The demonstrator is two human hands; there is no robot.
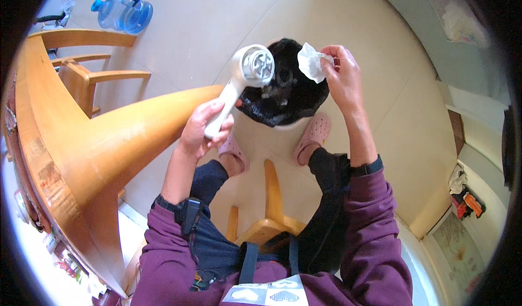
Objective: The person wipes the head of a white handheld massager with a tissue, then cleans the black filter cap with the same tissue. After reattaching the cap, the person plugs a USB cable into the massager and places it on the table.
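Observation:
My left hand grips the handle of a white handheld appliance, apparently a fabric shaver. Its round head faces up and shows metal blades inside. In my right hand, thumb and fingers pinch a crumpled white tissue. Both hands are raised over the near part of a waste bin lined with a black plastic bag, the shaver's head over its left side and the tissue over its right. Some pale scraps lie inside the bag, too indistinct to name.
A wooden table curves along my left, with a wooden chair beyond it. On the tiled floor lies a blue water-cooler bottle. My feet, in pink clogs, flank the bin. A wooden seat shows between my legs.

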